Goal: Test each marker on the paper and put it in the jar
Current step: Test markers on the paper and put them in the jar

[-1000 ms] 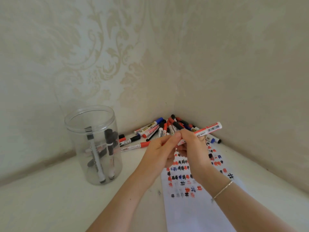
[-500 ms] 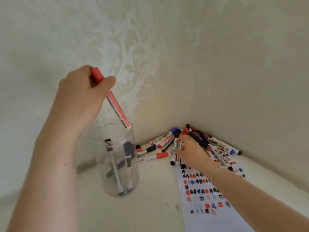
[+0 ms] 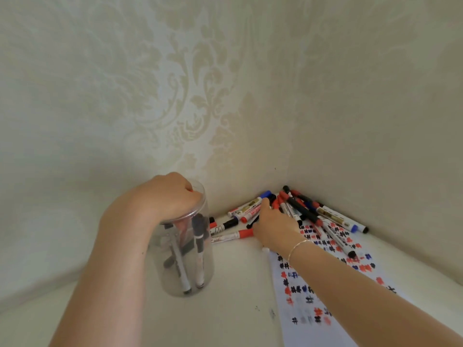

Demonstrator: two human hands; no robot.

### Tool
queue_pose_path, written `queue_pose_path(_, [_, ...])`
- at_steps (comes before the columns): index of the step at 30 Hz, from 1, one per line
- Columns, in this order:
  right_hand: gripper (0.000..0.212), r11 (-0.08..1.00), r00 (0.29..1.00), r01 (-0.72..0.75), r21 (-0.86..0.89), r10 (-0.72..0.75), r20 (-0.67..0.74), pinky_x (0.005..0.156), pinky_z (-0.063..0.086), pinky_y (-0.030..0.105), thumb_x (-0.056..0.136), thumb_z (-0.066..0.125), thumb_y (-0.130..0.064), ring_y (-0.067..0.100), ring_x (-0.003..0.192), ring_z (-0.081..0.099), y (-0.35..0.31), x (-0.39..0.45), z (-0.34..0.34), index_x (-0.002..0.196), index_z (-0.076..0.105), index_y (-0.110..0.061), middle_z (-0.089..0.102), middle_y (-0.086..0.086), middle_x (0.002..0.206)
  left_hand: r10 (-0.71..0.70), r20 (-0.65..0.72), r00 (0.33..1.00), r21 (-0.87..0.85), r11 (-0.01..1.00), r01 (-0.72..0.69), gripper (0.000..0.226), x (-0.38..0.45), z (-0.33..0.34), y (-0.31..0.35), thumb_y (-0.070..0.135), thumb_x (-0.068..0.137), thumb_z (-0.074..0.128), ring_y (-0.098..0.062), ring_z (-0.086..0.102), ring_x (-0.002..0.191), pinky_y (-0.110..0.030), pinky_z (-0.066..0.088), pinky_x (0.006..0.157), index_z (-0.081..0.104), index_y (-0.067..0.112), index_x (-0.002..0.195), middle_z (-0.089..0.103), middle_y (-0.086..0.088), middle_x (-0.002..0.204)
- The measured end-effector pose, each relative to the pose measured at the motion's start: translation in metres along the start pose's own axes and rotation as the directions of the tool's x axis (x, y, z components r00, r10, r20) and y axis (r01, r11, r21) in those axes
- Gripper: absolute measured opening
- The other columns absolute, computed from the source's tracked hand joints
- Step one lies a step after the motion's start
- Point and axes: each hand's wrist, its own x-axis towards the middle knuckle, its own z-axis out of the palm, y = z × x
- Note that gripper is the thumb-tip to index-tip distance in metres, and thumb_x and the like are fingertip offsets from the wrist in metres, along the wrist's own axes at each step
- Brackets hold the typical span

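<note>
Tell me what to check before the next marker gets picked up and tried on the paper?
1. Last marker let go inside the jar: cannot tell; the left hand sits curled over the rim with a bit of red at its fingertips.
2. Jar standing upright: ok.
3. Room left in the jar: ok; only a few markers are inside.
4. Right hand on the marker pile: ok; whether it grips one is hidden.
5. Bare spot on the paper for a new mark: ok, at the near end.

left hand (image 3: 165, 196) curled; right hand (image 3: 273, 226) reaching forward.
</note>
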Motion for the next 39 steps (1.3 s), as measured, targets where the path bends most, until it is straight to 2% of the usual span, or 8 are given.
queue_pose_path(4, [0.036, 0.954, 0.995, 0.064, 0.295, -0.036, -0.098, 0.057, 0.053, 0.037, 0.097, 0.041, -0.021, 0.022, 0.069, 0.060, 0.007, -0.004, -0.033, 0.132, 0.037, -0.017, 0.062, 0.007, 0.090, 0.065, -0.334, 0.940, 0.049, 0.997, -0.052, 0.025, -0.009, -0.002, 0.007, 0.035, 0.093, 0.048, -0.023, 0.061, 0.083, -0.034, 0.049, 0.076, 0.067, 0.020, 0.097, 0.066, -0.003, 0.094])
queue_pose_path(7, [0.026, 0.768, 0.986, 0.130, 0.627, -0.031, -0.166, 0.045, 0.044, 0.022, 0.095, 0.045, -0.017, 0.015, 0.053, 0.050, 0.012, -0.016, -0.077, 0.117, 0.057, -0.022, 0.063, 0.004, 0.079, 0.336, -0.662, 0.670, 0.063, 0.916, -0.396, 0.020, -0.022, 0.002, 0.029, 0.029, 0.095, 0.048, -0.012, 0.060, 0.084, -0.031, 0.049, 0.073, 0.062, 0.025, 0.109, 0.057, 0.008, 0.100])
queue_pose_path(12, [0.017, 0.561, 0.967, 0.195, 0.804, -0.245, -0.063, 0.052, 0.047, 0.029, 0.085, 0.053, -0.004, 0.022, 0.047, 0.052, 0.029, -0.057, -0.145, 0.094, 0.067, -0.008, 0.067, 0.011, 0.061, 0.592, -0.370, 0.716, 0.144, 0.798, -0.586, 0.055, -0.016, 0.055, 0.066, 0.027, 0.098, 0.044, -0.009, 0.033, 0.135, -0.025, 0.037, 0.102, 0.022, 0.027, 0.149, 0.018, 0.008, 0.156])
queue_pose_path(15, [0.011, 0.556, 0.954, 0.151, 0.817, -0.300, 0.028, 0.052, 0.049, 0.027, 0.086, 0.058, -0.004, 0.023, 0.050, 0.055, 0.054, -0.068, -0.152, 0.091, 0.066, 0.001, 0.067, 0.019, 0.068, 0.617, -0.323, 0.718, 0.102, 0.776, -0.622, 0.041, -0.005, 0.082, 0.073, 0.038, 0.100, 0.035, -0.011, 0.047, 0.107, -0.020, 0.038, 0.082, 0.045, 0.020, 0.135, 0.051, 0.004, 0.120])
queue_pose_path(22, [0.033, 0.110, 0.988, -0.047, 0.993, -0.140, 0.062, 0.047, 0.021, 0.027, 0.080, 0.073, -0.021, 0.015, 0.046, 0.025, 0.083, -0.075, -0.088, 0.055, 0.054, -0.017, 0.040, 0.000, 0.052, 0.588, -0.334, 0.737, -0.487, 0.562, -0.669, 0.015, -0.011, 0.139, 0.095, 0.044, 0.094, 0.047, -0.003, 0.042, 0.047, -0.017, 0.034, 0.048, 0.054, 0.035, 0.085, 0.049, 0.015, 0.054])
queue_pose_path(30, [0.029, 0.124, 0.970, -0.231, 0.965, -0.053, 0.239, 0.042, 0.042, 0.020, 0.080, 0.072, -0.006, 0.011, 0.041, 0.047, 0.099, -0.096, -0.051, 0.059, 0.052, -0.012, 0.054, 0.002, 0.053, 0.591, -0.034, 0.806, -0.652, 0.598, -0.466, 0.044, -0.025, 0.171, 0.100, 0.046, 0.093, 0.050, -0.007, 0.027, 0.039, -0.021, 0.026, 0.045, 0.053, 0.020, 0.058, 0.034, 0.010, 0.043])
queue_pose_path(36, [0.033, 0.026, 0.976, -0.207, 0.978, -0.066, 0.209, 0.036, 0.038, 0.021, 0.079, 0.058, 0.008, 0.014, 0.035, 0.040, 0.101, -0.100, -0.053, 0.053, 0.046, -0.008, 0.045, 0.004, 0.045, 0.622, 0.333, 0.709, -0.825, 0.556, -0.100, 0.052, -0.038, 0.159, 0.103, 0.052, 0.091, 0.047, -0.013, 0.022, 0.040, -0.020, 0.028, 0.039, 0.030, 0.020, 0.054, 0.022, 0.001, 0.049])
queue_pose_path(39, [0.032, -0.180, 0.980, -0.181, 0.967, 0.047, 0.192, 0.033, 0.031, 0.018, 0.078, 0.049, 0.006, 0.009, 0.033, 0.033, 0.125, -0.095, -0.061, 0.052, 0.041, -0.009, 0.039, 0.000, 0.043, 0.654, 0.388, 0.650, -0.886, 0.459, 0.067, 0.050, -0.038, 0.155, 0.082, 0.056, 0.081, 0.050, -0.010, 0.019, 0.035, -0.017, 0.025, 0.033, 0.027, 0.019, 0.056, 0.020, 0.004, 0.045])
